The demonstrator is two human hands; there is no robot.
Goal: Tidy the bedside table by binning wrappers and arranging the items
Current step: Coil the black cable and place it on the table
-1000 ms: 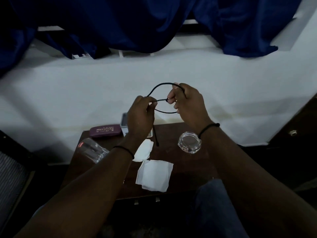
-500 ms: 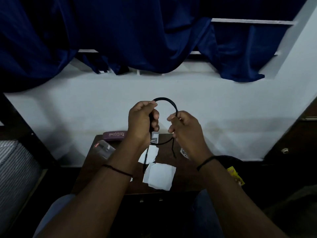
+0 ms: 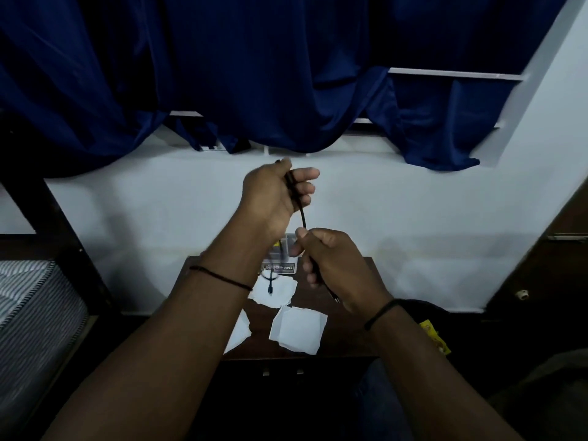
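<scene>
My left hand (image 3: 273,198) is raised above the dark wooden bedside table (image 3: 353,351) and grips the bunched part of a black cable (image 3: 303,216). Lower and to the right, my right hand (image 3: 334,265) holds the same cable, which runs taut between both hands. One loose cable end (image 3: 270,286) dangles over the table. White paper wrappers (image 3: 299,329) lie on the table's front half, another torn piece (image 3: 275,292) behind them. A small box marked OPEL (image 3: 281,267) stands at the back, partly hidden by my hands.
A dark blue curtain (image 3: 254,74) hangs over the white wall behind the table. A striped mattress (image 3: 28,307) in a dark bed frame lies at the left. A black bin with a yellow wrapper (image 3: 434,337) sits right of the table. A dark door stands at the far right.
The cable's open loop has been gathered into my left hand, which rose higher. My right hand dropped lower and pulled the cable straight. The camera tilted up, hiding the glass and case.
</scene>
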